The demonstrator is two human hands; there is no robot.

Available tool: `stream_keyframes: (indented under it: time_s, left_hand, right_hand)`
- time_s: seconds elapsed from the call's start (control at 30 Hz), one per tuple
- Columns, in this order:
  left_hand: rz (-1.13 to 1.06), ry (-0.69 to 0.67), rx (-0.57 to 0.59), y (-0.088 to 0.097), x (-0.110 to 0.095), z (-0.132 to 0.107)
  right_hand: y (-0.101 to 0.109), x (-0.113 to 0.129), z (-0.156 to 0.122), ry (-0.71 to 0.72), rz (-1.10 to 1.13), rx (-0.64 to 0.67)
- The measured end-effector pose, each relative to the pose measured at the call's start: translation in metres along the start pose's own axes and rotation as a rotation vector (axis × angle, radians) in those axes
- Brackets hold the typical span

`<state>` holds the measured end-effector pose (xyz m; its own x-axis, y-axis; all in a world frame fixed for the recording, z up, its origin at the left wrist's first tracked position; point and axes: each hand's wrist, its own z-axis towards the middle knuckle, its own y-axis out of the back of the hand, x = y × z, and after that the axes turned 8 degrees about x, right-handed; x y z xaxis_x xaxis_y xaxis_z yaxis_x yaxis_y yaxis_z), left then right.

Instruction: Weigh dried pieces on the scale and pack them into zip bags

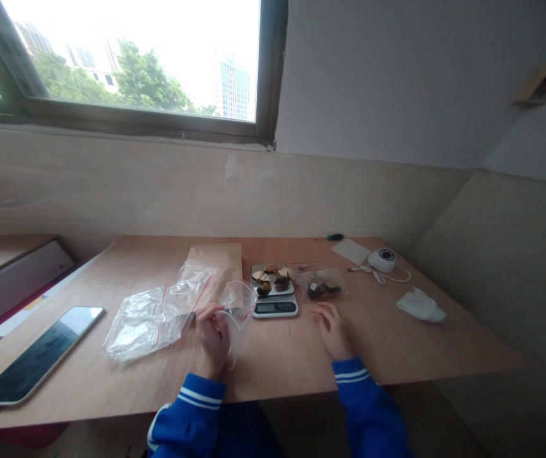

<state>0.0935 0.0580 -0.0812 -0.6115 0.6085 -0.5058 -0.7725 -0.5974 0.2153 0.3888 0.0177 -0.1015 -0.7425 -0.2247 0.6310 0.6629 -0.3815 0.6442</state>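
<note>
My left hand [213,336] is closed on the edge of a clear zip bag [237,304] with a red seal line, its mouth spread apart. Just right of the bag stands a small digital kitchen scale [275,309]. On its platform lie several brown pieces with pale faces [271,278], perhaps dried mushrooms. My right hand [330,331] is over the table, front right of the scale, fingers loosely bent and nothing visible in them. Beyond it lies another clear zip bag [334,278] holding dark brown pieces.
A stack of clear bags [143,321] and a brown paper bag [227,257] lie left of the scale. A phone [39,359] with a cable is at far left. On the right are a white dome camera [381,259], white paper [351,250], crumpled tissue [420,305] and a green object [335,236].
</note>
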Motion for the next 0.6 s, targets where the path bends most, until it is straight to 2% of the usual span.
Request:
stream_keyframes:
  time_s: [0.23,0.6]
  left_hand:
    - [-0.004,0.087,-0.002,-0.002,0.005,-0.003]
    - [-0.042,0.079,-0.001,-0.003,0.01,-0.006]
  right_hand:
    - [-0.002,0.006,-0.004,-0.024,-0.02,-0.053]
    - [-0.001,0.007,-0.005,-0.027,-0.026,-0.035]
